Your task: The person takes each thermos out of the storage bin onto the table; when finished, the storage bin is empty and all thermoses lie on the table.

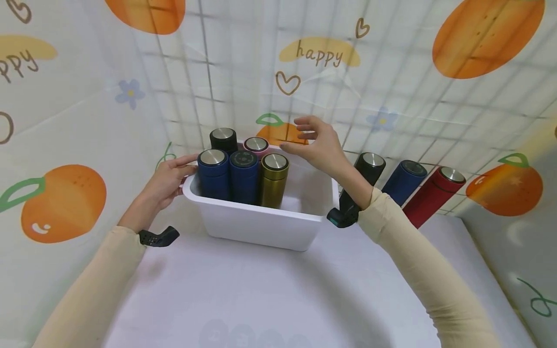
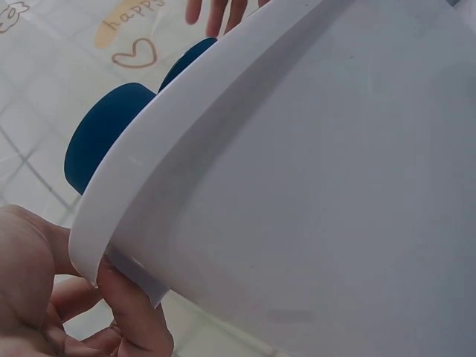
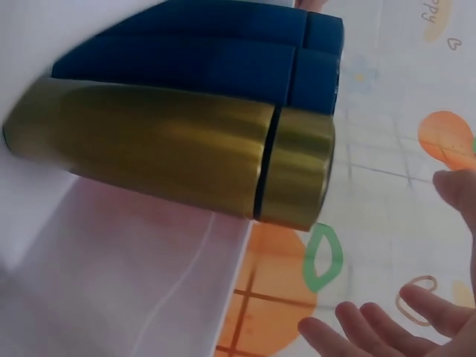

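Note:
A white plastic bin stands on the table with several thermos bottles upright in its left part. Nearest its front wall are two blue bottles and a gold bottle. Behind them show a black bottle and a pink bottle. At the bin's left end my left hand grips the rim, its fingers curled under the edge in the left wrist view. My right hand hovers over the back right of the bin, holding nothing, fingers spread apart from the gold bottle in the right wrist view.
Right of the bin stand a black bottle, a blue bottle and a red bottle, partly behind my right forearm. A wire grid under a printed cloth rises behind the bin. White table surface lies in front.

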Available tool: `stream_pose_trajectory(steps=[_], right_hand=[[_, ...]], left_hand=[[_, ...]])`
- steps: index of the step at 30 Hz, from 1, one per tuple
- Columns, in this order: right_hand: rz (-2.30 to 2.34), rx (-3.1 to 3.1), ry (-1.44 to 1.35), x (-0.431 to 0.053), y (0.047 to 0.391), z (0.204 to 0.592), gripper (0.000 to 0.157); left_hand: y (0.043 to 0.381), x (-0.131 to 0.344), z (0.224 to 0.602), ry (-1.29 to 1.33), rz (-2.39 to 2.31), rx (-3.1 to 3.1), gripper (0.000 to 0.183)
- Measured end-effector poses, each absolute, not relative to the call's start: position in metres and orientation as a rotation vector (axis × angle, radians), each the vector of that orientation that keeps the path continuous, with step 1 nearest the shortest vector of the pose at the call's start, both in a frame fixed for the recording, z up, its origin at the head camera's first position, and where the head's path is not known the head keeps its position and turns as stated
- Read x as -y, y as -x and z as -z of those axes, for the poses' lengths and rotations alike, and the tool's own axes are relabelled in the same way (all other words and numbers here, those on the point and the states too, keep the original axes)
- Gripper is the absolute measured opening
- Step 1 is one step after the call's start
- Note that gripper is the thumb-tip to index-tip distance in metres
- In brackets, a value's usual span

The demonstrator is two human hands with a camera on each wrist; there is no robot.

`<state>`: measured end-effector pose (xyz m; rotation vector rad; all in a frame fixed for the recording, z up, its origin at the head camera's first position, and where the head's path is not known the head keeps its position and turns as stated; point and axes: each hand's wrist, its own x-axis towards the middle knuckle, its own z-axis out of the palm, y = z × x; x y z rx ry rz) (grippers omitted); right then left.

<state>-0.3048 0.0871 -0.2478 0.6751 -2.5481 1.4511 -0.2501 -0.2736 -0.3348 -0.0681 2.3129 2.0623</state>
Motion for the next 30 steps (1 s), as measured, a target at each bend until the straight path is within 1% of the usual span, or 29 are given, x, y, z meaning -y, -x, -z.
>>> stream_pose_trajectory(steps=[18, 26, 30], right_hand=[[-1.449, 2.745, -0.754, -0.076, 0.3, 0.269, 0.074], [-1.281, 2.856, -0.804, -0.07, 0.302, 0.283, 0.078], [-1.275, 2.864, -0.837, -0.067, 0.302, 0.289, 0.08]], left_hand=[[0.251, 0.274, 0.332, 0.061, -2.063, -2.319, 0.047], [0.25, 0.275, 0.334, 0.082, -2.044, -2.329, 0.048], [0.251, 0.275, 0.335, 0.071, -2.042, -2.334, 0.048]])
